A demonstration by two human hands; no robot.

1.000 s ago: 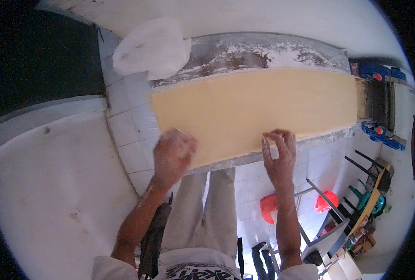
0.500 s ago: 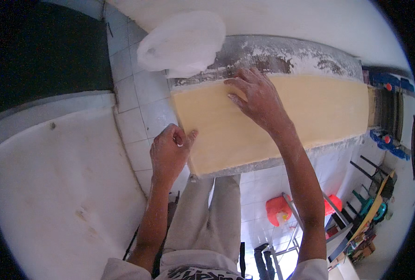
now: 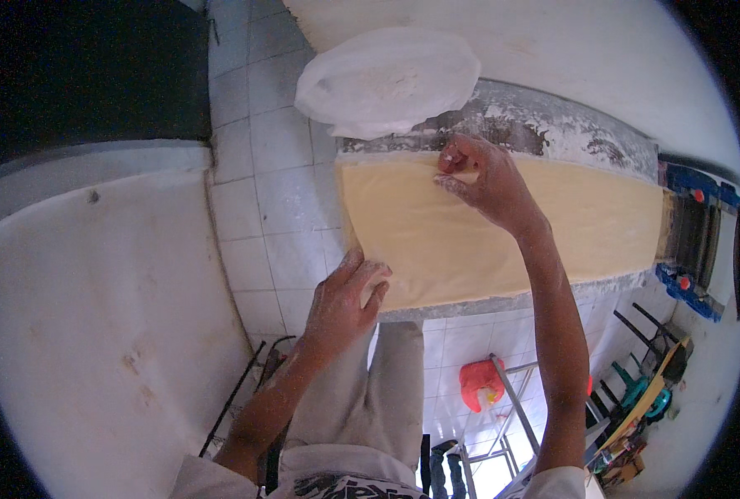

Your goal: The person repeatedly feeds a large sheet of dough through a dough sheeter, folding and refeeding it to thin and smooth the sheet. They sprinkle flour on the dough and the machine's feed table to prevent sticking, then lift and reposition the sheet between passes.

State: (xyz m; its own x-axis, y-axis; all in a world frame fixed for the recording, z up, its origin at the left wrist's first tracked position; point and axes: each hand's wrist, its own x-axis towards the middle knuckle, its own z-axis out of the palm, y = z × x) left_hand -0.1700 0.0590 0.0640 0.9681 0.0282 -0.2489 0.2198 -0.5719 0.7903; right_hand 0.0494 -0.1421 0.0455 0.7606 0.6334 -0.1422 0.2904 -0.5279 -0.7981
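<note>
A long, smooth, pale yellow dough sheet (image 3: 503, 241) lies along a floured worktop (image 3: 586, 133). My left hand (image 3: 345, 299), dusted with white flour, is at the sheet's near left corner, its fingers curled on the edge. Farther off, my right hand (image 3: 490, 187) is over the sheet close to its far edge. Its fingers are bent in toward the thumb; whatever may be between the fingertips cannot be made out. Beyond the sheet's far left end is a white plastic bag or sheet (image 3: 387, 79) holding white powder, probably flour.
At the worktop's right end is a machine with dark rollers and blue side parts (image 3: 686, 283). A metal frame (image 3: 515, 399) and a red bag (image 3: 480, 382) stand on the tiled floor below. A white ledge (image 3: 104, 333) runs along the left. Chairs (image 3: 648, 333) are at the right.
My left hand has moved onto the sheet's near left corner. The right hand's spread fingers have curled in near the far edge. The whole view has shifted slightly.
</note>
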